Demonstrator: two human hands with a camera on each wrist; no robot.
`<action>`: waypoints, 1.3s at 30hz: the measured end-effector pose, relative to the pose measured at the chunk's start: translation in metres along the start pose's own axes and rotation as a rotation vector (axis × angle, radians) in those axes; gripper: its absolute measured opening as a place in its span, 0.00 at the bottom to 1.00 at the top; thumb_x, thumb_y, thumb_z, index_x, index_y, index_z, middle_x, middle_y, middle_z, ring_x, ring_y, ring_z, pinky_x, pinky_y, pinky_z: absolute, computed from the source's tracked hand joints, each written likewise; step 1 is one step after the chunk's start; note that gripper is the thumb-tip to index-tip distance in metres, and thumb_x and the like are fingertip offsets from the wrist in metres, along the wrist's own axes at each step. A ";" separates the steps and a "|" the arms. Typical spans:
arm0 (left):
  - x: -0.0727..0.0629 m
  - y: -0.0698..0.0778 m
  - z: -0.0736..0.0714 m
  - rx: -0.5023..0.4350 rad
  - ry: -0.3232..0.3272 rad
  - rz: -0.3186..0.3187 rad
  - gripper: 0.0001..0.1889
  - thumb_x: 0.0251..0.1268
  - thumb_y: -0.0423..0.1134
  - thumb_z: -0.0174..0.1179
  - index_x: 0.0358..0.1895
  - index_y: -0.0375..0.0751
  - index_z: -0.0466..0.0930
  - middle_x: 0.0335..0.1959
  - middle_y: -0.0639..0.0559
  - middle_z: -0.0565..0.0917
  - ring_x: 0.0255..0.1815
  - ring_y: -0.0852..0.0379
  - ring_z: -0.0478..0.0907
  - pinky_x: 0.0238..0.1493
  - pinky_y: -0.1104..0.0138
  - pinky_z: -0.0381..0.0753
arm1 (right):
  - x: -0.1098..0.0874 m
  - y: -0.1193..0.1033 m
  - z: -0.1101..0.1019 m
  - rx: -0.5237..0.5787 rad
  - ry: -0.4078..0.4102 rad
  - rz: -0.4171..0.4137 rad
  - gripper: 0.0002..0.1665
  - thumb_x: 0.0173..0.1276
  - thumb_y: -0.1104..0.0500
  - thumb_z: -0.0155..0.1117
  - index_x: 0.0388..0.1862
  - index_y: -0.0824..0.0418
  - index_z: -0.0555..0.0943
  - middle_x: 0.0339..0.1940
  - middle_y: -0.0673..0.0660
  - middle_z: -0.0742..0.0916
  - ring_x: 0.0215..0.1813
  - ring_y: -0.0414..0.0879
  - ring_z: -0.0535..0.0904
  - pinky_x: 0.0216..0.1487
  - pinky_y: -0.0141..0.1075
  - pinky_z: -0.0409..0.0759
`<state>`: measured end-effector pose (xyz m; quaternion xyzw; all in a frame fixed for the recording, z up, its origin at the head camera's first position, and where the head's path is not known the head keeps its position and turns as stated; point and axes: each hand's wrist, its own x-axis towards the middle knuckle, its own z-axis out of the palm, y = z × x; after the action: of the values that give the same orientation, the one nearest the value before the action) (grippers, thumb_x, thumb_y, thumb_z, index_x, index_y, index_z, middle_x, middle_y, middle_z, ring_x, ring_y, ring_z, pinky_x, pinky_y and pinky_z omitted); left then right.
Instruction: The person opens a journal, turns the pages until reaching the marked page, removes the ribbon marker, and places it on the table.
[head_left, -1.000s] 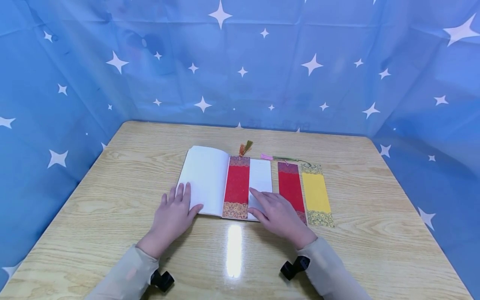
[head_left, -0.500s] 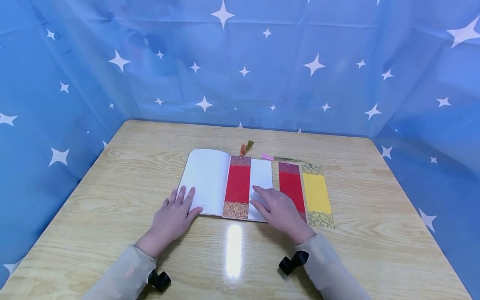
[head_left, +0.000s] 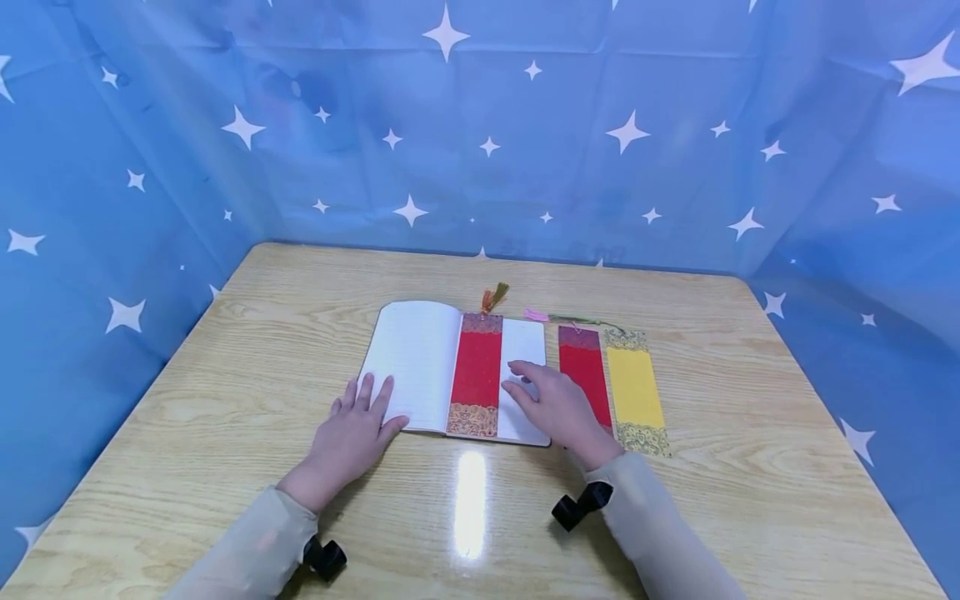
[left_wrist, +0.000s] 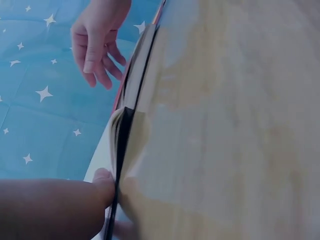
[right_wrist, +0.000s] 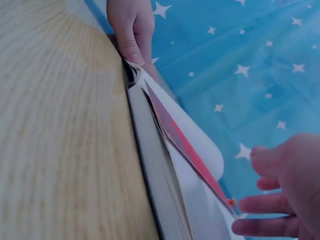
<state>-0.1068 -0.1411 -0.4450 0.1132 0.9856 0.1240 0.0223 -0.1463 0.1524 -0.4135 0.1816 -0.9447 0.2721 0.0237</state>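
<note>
An open notebook [head_left: 416, 358] with blank-looking pages lies on the table. A red bookmark [head_left: 477, 367] with patterned ends rests along its right page beside the fold, its orange and green tassel [head_left: 492, 297] past the top edge. My left hand [head_left: 348, 446] rests on the lower left page, fingers spread; in the left wrist view its thumb [left_wrist: 104, 185] presses the page edge. My right hand [head_left: 555, 404] is raised over the right page, fingers loosely bent and nothing between them. In the right wrist view its fingers [right_wrist: 265, 204] are apart, clear of the page.
Right of the notebook lie a second red bookmark [head_left: 582, 362], partly hidden by my right hand, and a yellow bookmark [head_left: 635, 392]. Pink and green tassels [head_left: 573, 319] lie above them. A blue star-patterned cloth [head_left: 480, 125] hangs behind the wooden table [head_left: 300, 317].
My right hand has lifted off the red bookmark's right edge and moved slightly up and right. The left hand stays on the left page, and the bookmark lies where it was.
</note>
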 end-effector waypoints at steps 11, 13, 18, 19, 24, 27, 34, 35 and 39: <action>0.001 -0.001 0.001 -0.006 -0.023 -0.008 0.35 0.70 0.58 0.43 0.72 0.38 0.53 0.69 0.29 0.53 0.69 0.31 0.46 0.61 0.39 0.54 | 0.019 -0.003 0.000 0.081 -0.074 0.104 0.28 0.61 0.48 0.65 0.58 0.60 0.77 0.50 0.56 0.81 0.47 0.49 0.78 0.45 0.43 0.79; 0.001 -0.002 0.001 -0.001 -0.022 -0.009 0.35 0.70 0.58 0.42 0.72 0.38 0.53 0.69 0.29 0.53 0.69 0.31 0.46 0.61 0.39 0.54 | 0.023 -0.005 0.001 0.051 -0.087 0.111 0.28 0.61 0.48 0.66 0.56 0.61 0.77 0.47 0.57 0.81 0.45 0.48 0.77 0.43 0.41 0.79; 0.001 -0.002 0.002 0.008 -0.016 -0.007 0.35 0.70 0.58 0.42 0.72 0.38 0.54 0.69 0.29 0.53 0.69 0.31 0.46 0.61 0.39 0.55 | 0.034 -0.007 0.006 0.063 -0.105 0.184 0.26 0.60 0.48 0.66 0.53 0.62 0.79 0.44 0.57 0.80 0.43 0.48 0.76 0.41 0.40 0.79; 0.001 -0.001 0.002 0.008 -0.017 -0.007 0.35 0.70 0.58 0.42 0.71 0.38 0.54 0.69 0.29 0.53 0.69 0.31 0.46 0.61 0.39 0.55 | 0.037 -0.007 0.006 0.077 -0.108 0.208 0.25 0.60 0.48 0.66 0.52 0.63 0.79 0.43 0.57 0.80 0.43 0.47 0.75 0.41 0.40 0.78; 0.001 0.001 0.001 0.017 -0.022 -0.009 0.35 0.71 0.58 0.42 0.72 0.38 0.54 0.69 0.29 0.53 0.69 0.31 0.47 0.61 0.39 0.55 | 0.046 -0.009 0.011 0.110 -0.120 0.315 0.20 0.62 0.49 0.64 0.43 0.64 0.78 0.38 0.57 0.81 0.38 0.47 0.75 0.38 0.38 0.77; 0.001 0.001 0.001 0.022 -0.023 -0.012 0.35 0.71 0.58 0.42 0.72 0.38 0.54 0.69 0.29 0.54 0.69 0.31 0.47 0.61 0.39 0.55 | 0.051 -0.011 0.013 0.122 -0.128 0.374 0.19 0.63 0.48 0.64 0.39 0.64 0.77 0.32 0.56 0.81 0.33 0.47 0.75 0.34 0.37 0.75; 0.002 0.001 0.001 0.040 -0.022 -0.011 0.35 0.71 0.58 0.42 0.72 0.38 0.53 0.69 0.29 0.54 0.69 0.30 0.47 0.61 0.39 0.55 | 0.057 -0.017 0.016 0.121 -0.135 0.430 0.16 0.62 0.51 0.65 0.37 0.64 0.76 0.30 0.56 0.80 0.30 0.48 0.74 0.31 0.36 0.73; 0.002 0.001 0.001 0.043 -0.021 -0.011 0.35 0.71 0.58 0.42 0.72 0.38 0.54 0.69 0.29 0.54 0.69 0.31 0.48 0.61 0.40 0.55 | 0.058 -0.017 0.017 0.119 -0.134 0.428 0.16 0.62 0.52 0.65 0.37 0.64 0.76 0.31 0.56 0.80 0.30 0.48 0.74 0.31 0.36 0.73; 0.001 0.001 0.003 0.058 -0.013 -0.010 0.35 0.71 0.58 0.42 0.71 0.38 0.54 0.68 0.28 0.55 0.69 0.30 0.48 0.61 0.40 0.56 | 0.059 -0.018 0.020 0.132 -0.123 0.432 0.13 0.62 0.54 0.65 0.34 0.64 0.77 0.27 0.55 0.79 0.28 0.47 0.73 0.29 0.35 0.72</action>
<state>-0.1076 -0.1390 -0.4474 0.1098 0.9891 0.0947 0.0260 -0.1939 0.1083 -0.4127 -0.0076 -0.9414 0.3206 -0.1045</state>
